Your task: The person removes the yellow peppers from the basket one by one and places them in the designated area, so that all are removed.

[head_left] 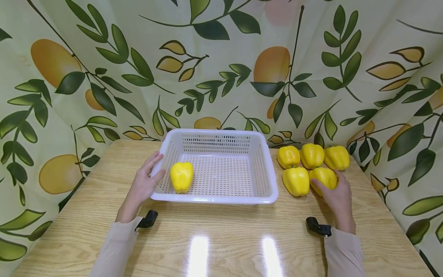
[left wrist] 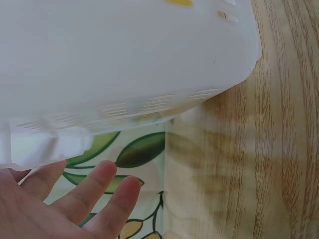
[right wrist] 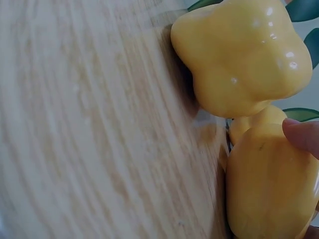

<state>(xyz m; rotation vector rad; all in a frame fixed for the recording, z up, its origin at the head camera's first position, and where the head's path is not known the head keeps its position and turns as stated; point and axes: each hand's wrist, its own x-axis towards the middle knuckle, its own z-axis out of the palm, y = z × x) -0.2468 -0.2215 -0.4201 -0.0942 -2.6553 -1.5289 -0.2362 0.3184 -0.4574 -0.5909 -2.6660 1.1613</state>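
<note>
A white plastic basket [head_left: 221,199] stands on the table, with one yellow bell pepper [head_left: 181,177] inside at its left. My left hand [head_left: 143,184] holds the basket's left rim, thumb over the edge. In the left wrist view, the fingers [left wrist: 117,206] reach under the rim of the basket [left wrist: 124,59], the thumb hidden. On the right, my right hand [head_left: 337,196] grips the front right yellow bell pepper [head_left: 323,179], which rests among several others. The right wrist view shows the thumb [right wrist: 301,134] on this bell pepper [right wrist: 269,184], beside a neighbouring bell pepper [right wrist: 239,55].
Behind the gripped bell pepper sit other yellow bell peppers [head_left: 312,156], close together and right of the basket. A wooden table [head_left: 235,238] lies beneath everything. A curtain [head_left: 221,57] printed with leaves and fruit hangs along the back and sides.
</note>
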